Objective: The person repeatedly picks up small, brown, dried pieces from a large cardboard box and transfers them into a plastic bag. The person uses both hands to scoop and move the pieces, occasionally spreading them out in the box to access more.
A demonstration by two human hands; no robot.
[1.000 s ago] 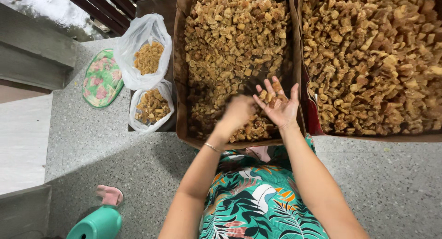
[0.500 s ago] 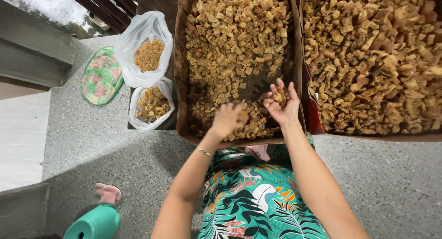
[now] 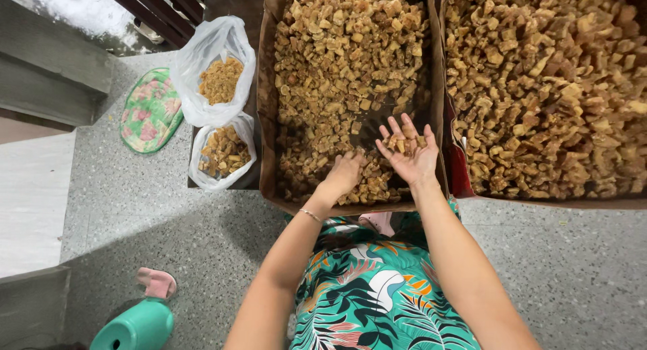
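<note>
A cardboard box (image 3: 266, 107) full of small brown dried chunks (image 3: 337, 60) lies on the floor in front of me. My left hand (image 3: 344, 173) reaches palm down into the chunks near the box's front edge, fingers curled among them. My right hand (image 3: 408, 151) is held palm up over the same box, fingers spread, with a few brown chunks resting on the palm. A thin bracelet circles my left wrist.
A second, larger box (image 3: 539, 203) of the same chunks stands to the right. Two clear plastic bags (image 3: 216, 73) (image 3: 222, 154) with chunks sit left of the boxes, beside a green floral pad (image 3: 149, 110). A teal stool (image 3: 135, 326) and a pink slipper (image 3: 156, 282) lie bottom left.
My right hand has turned palm up and spread its fingers, showing chunks. My left hand stayed low among the chunks at the box's front.
</note>
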